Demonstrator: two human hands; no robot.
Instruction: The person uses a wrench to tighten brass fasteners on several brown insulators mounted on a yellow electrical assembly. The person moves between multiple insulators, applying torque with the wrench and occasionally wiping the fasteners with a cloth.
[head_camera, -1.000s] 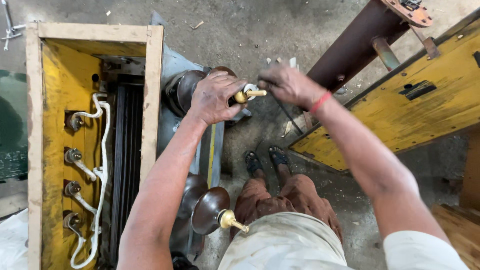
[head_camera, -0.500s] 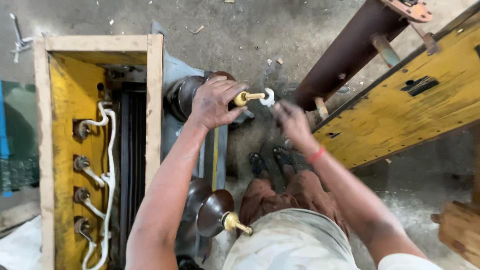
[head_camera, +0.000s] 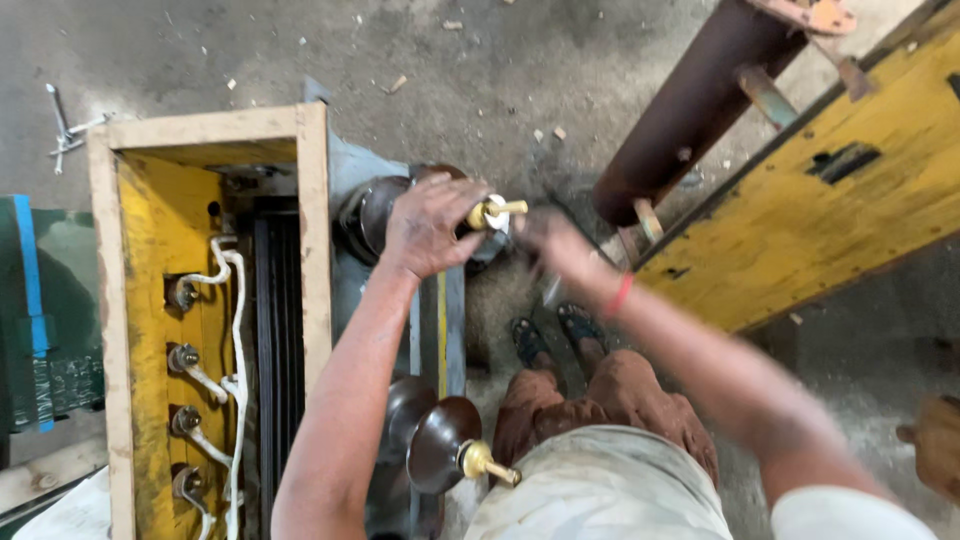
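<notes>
My left hand (head_camera: 430, 225) is closed over the top of a dark brown porcelain bushing (head_camera: 375, 210) on a grey transformer tank (head_camera: 350, 170). A brass threaded stud (head_camera: 497, 210) with a white washer sticks out past my fingers. My right hand (head_camera: 560, 250), with a red band at the wrist, is blurred just right of the stud. A pale thin object shows under it, but I cannot tell whether the hand grips it. A second brown bushing (head_camera: 445, 455) with a brass tip stands lower on the tank, near my lap.
A yellow wooden-framed box (head_camera: 310, 250) at left holds several terminals with white wires (head_camera: 235, 330). A rusty steel beam (head_camera: 700, 110) and a yellow panel (head_camera: 830, 210) lean at right. My sandalled feet (head_camera: 555, 335) rest on gritty concrete. Loose metal bits (head_camera: 65, 125) lie far left.
My right hand dropped from above the stud to just beside it and is now blurred by motion. My left hand stayed on the bushing. The view shifted slightly.
</notes>
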